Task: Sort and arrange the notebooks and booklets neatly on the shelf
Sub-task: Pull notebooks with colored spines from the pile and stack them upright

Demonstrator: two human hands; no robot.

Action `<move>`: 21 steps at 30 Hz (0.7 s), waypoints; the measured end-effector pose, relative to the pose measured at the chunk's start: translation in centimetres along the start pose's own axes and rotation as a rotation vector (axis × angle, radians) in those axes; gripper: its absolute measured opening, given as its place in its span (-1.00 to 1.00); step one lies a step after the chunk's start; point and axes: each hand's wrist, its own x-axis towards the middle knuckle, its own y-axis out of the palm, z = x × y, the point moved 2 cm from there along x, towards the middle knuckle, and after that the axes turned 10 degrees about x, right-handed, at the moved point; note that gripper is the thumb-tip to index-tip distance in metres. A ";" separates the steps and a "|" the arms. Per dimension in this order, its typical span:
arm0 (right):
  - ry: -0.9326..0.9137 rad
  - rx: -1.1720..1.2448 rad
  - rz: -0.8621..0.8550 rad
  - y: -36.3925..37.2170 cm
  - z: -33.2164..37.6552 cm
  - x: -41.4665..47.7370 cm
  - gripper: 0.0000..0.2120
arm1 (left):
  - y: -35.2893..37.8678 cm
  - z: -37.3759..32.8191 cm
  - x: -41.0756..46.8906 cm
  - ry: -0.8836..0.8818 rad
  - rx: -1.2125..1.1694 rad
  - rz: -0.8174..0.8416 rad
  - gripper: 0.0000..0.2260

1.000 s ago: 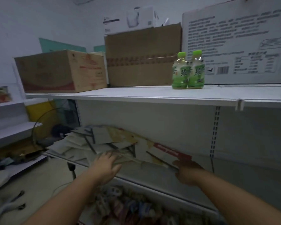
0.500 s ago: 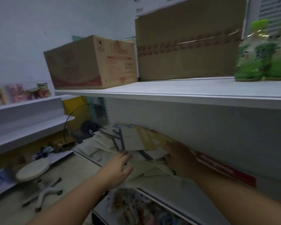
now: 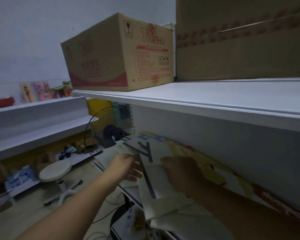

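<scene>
Both bare arms in under the upper shelf (image 3: 215,99). Touching the near edge of the pale booklets (image 3: 128,148) with the left hand (image 3: 128,168): nearly flat, with straight fingers and a thumb spread out below, closed round nothing that can be seen. Bearing down on a white booklet (image 3: 156,177) with the right hand (image 3: 179,172), seen from its back, in shadow, with bent knuckles and fingertips on the cover. Cannot tell whether gripping or merely pressing.

Up on the upper shelf, a closed cardboard box (image 3: 118,54) with red print, and just beside it to the right a larger brown carton (image 3: 241,49), also closed. Contents of both hidden.

On the middle shelf (image 3: 125,188), a loose, overlapping heap of notebooks and booklets (image 3: 171,203), lying at all angles directly under and between the two hands and hanging over the front edge near the right wrist. Behind the heap, against the back panel, tilted coloured booklets (image 3: 177,149) in blue and yellow, and farther right one with a red strip (image 3: 275,201). Beyond the shelf end, a fan (image 3: 100,129). On the floor to the left, a round white stool (image 3: 55,170).
</scene>
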 end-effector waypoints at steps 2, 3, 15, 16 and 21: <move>-0.079 0.132 -0.118 -0.5 0.5 0.0 -0.87 | -0.3 0.1 1.4 -0.137 -0.278 0.146 -0.60; -0.141 0.172 -0.124 -0.4 1.0 0.0 -0.81 | -0.3 0.2 2.1 -0.181 -0.427 0.231 -0.55; 0.596 0.120 0.380 1.1 -1.6 0.0 -0.39 | -5.2 2.6 10.9 -0.093 -0.618 0.182 -0.76; 0.600 0.128 0.367 1.1 -1.5 0.2 -0.51 | -5.9 3.1 11.4 -0.102 -0.600 0.191 -0.75; 0.545 -0.026 0.246 0.6 -0.4 1.2 -0.68 | -8.4 4.6 13.0 -0.109 -0.522 0.251 -0.75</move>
